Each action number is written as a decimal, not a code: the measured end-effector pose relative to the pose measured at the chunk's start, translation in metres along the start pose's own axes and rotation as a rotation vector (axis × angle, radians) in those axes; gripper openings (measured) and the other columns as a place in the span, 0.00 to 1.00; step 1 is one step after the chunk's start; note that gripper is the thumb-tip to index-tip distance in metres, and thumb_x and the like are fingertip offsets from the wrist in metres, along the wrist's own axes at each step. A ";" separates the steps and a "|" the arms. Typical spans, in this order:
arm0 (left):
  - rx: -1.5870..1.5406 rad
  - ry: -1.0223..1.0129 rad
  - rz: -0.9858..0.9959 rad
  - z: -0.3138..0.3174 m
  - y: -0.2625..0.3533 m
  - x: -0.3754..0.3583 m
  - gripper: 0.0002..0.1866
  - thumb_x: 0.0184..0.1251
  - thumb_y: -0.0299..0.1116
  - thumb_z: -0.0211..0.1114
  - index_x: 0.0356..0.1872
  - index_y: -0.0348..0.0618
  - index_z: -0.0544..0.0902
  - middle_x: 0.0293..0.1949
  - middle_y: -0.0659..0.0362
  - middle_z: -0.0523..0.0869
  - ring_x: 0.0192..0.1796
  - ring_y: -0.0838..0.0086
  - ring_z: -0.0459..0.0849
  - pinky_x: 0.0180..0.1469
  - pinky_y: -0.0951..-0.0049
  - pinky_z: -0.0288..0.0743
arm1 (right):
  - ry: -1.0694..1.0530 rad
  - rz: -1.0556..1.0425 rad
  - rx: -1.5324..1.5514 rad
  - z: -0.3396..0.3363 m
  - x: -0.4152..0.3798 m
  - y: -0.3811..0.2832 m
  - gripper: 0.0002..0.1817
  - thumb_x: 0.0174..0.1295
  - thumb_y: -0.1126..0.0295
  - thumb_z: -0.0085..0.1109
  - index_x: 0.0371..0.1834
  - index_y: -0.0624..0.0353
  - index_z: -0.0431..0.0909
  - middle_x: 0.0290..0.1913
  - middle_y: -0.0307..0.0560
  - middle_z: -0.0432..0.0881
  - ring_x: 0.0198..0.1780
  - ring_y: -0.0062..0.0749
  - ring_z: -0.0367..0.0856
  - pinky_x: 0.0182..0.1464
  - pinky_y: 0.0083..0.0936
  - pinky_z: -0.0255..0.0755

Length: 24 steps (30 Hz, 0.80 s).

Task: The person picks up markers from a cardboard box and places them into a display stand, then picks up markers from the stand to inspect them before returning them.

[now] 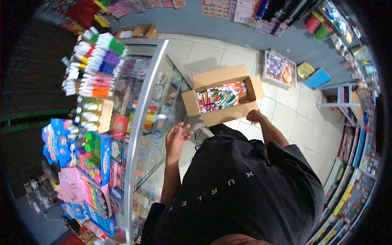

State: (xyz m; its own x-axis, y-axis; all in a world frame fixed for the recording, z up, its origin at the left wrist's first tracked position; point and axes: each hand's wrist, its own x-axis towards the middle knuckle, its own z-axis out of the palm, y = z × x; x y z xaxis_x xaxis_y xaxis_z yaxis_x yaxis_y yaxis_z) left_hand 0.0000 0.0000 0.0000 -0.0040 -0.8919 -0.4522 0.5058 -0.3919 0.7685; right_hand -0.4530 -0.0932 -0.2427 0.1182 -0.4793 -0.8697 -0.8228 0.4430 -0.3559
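Brown cardboard takes centre stage: an open box point(219, 76), flaps splayed, loose pens point(222, 98) jumbled inside, just beyond the black shirt point(232, 175). Call the box the middle of the dial. Between seven and eight o'clock, the left hand point(176, 136) hangs clear of it, fingers spread, nothing visible in their grip. At four, the right hand point(255, 117) is close in at the end of the near flap point(228, 114), fingers curled; whether they pinch the cardboard or something small, I can't tell from up here.

And there's the danger! Only the right hand is at the box, so a hard tug could well swing or tip it, with no hand bracing the other side. Those pens lie at mixed angles, and a tilt might roll a few out onto the tiles point(294, 104). Watch nine o'clock: the glass cabinet point(171, 83) stands just beside the left flap point(190, 103), so a shove that way could knock the pane. At two, a plastic tub point(293, 76) waits near, where strays could end up.
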 end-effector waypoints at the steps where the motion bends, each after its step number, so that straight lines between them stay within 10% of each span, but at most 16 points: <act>1: 0.024 -0.003 -0.011 -0.001 0.007 0.001 0.17 0.73 0.38 0.57 0.56 0.40 0.74 0.49 0.49 0.84 0.43 0.62 0.87 0.45 0.69 0.78 | -0.013 0.050 0.030 0.005 0.001 0.001 0.12 0.61 0.62 0.58 0.43 0.53 0.83 0.28 0.41 0.83 0.24 0.29 0.83 0.26 0.27 0.80; 9: 0.141 0.146 -0.133 0.031 -0.017 0.029 0.18 0.73 0.38 0.56 0.56 0.36 0.73 0.49 0.48 0.84 0.43 0.65 0.87 0.45 0.72 0.78 | -0.002 -0.039 0.124 0.008 0.036 -0.005 0.11 0.58 0.62 0.61 0.37 0.57 0.82 0.26 0.44 0.82 0.23 0.28 0.82 0.27 0.27 0.78; 14: 0.183 0.313 -0.272 0.037 -0.032 0.019 0.20 0.74 0.38 0.55 0.59 0.36 0.70 0.51 0.45 0.82 0.43 0.60 0.87 0.47 0.67 0.79 | 0.205 -0.464 -0.073 0.039 0.113 -0.019 0.11 0.52 0.66 0.62 0.36 0.60 0.82 0.29 0.52 0.84 0.30 0.39 0.84 0.34 0.33 0.78; 24: 0.262 0.561 -0.484 0.030 -0.066 -0.030 0.24 0.70 0.36 0.59 0.63 0.35 0.66 0.52 0.46 0.83 0.46 0.61 0.86 0.48 0.69 0.79 | 0.102 -0.420 -0.207 0.029 0.183 -0.098 0.10 0.53 0.63 0.67 0.35 0.55 0.83 0.34 0.53 0.85 0.41 0.46 0.84 0.41 0.39 0.78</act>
State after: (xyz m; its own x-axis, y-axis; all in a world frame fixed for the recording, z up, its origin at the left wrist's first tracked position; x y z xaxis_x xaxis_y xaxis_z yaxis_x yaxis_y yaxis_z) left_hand -0.0588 0.0457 -0.0240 0.2997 -0.3882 -0.8715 0.3391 -0.8105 0.4776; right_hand -0.3341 -0.2021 -0.3766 0.4178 -0.6612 -0.6231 -0.8100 0.0395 -0.5850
